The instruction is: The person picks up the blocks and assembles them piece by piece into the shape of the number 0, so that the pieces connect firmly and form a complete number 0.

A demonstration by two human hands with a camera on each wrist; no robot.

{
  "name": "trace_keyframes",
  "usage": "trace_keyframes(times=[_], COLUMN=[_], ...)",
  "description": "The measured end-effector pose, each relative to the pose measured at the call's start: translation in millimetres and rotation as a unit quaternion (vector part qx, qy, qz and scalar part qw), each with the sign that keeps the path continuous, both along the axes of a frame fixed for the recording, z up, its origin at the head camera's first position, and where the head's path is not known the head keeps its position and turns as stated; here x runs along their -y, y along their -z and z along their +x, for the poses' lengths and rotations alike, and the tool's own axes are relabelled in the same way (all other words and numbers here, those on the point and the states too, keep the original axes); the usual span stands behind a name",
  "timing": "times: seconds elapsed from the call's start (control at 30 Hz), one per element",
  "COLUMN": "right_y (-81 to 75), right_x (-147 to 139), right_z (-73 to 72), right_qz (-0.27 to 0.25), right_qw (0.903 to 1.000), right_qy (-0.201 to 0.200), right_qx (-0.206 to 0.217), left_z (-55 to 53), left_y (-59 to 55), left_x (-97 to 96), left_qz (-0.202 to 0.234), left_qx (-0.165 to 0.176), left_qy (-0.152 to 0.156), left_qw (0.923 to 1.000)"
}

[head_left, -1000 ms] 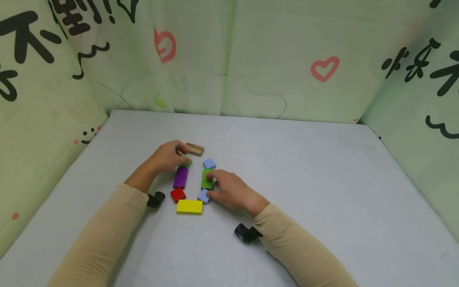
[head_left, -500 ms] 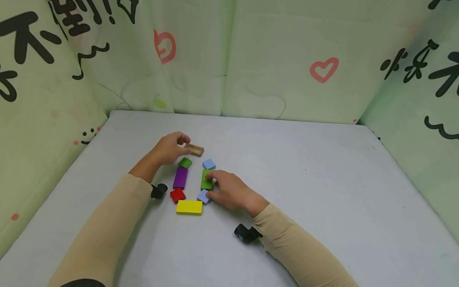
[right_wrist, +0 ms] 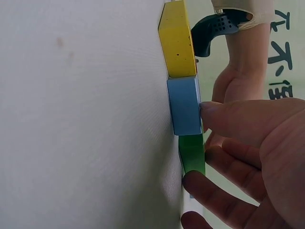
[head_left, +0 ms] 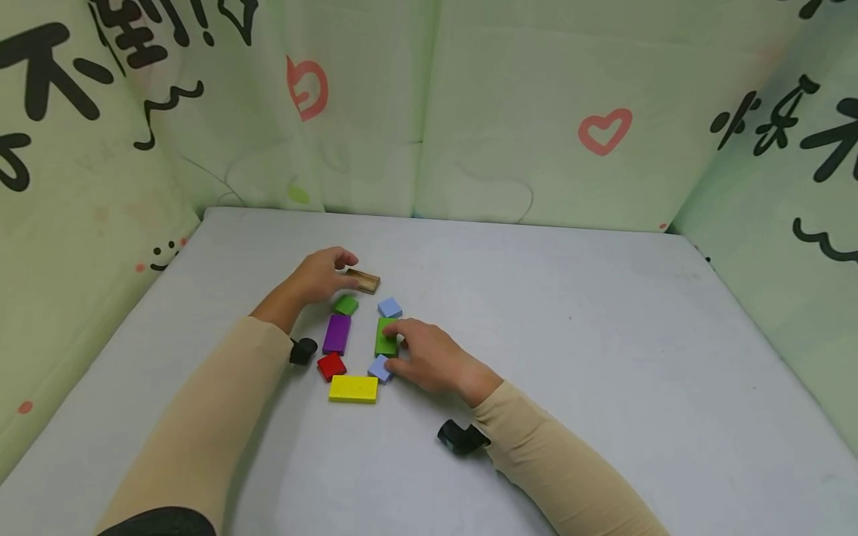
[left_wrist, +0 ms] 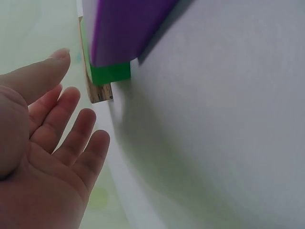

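Note:
My left hand [head_left: 320, 277] is at the left end of a small wooden block [head_left: 365, 281] with a paler recessed top. Its fingers are spread and loosely bent, with nothing between them in the left wrist view. Below lie a small green block [head_left: 345, 304], a purple block [head_left: 337, 334], a red block [head_left: 331, 366] and a yellow block [head_left: 353, 388]. My right hand [head_left: 432, 356] rests at the ring's right side, its fingertips at a long green block [head_left: 385, 339]. The thumb is against a light blue block [right_wrist: 185, 106] in the right wrist view.
Another light blue block [head_left: 389, 307] lies above the long green one. All the blocks sit on a white table [head_left: 570, 357], arranged in a rough ring. A pale green printed curtain [head_left: 509, 112] surrounds its far and side edges. Black wrist cameras [head_left: 462, 438] hang under both sleeves.
My left hand has let go of the small green block and moved up and slightly right to the wooden block. The right hand has stayed in place.

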State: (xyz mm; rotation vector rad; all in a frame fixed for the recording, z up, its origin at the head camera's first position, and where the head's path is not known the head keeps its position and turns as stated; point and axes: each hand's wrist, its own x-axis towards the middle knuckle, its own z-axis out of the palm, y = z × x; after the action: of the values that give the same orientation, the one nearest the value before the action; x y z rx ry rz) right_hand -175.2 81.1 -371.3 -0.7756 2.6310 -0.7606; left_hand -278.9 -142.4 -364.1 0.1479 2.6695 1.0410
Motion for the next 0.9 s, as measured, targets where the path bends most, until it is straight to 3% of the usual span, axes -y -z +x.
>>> trace_keyframes(times=[0.7, 0.9], right_y=[-1.1, 0.0], right_x=[0.1, -0.1], right_z=[1.1, 1.5], right_qz=[0.001, -0.001], right_qw=[1.0, 1.0], right_qy=[0.001, 0.0], right_qx=[-0.002, -0.007], left_z=[-4.4, -5.6], left_y=[6.1, 6.2], left_x=[-6.0, -8.0], left_qz=[-0.008, -0.014], left_qx=[-0.009, -0.004], left_qy=[-0.011, 0.001], left_qw=[0.9999, 0.9999])
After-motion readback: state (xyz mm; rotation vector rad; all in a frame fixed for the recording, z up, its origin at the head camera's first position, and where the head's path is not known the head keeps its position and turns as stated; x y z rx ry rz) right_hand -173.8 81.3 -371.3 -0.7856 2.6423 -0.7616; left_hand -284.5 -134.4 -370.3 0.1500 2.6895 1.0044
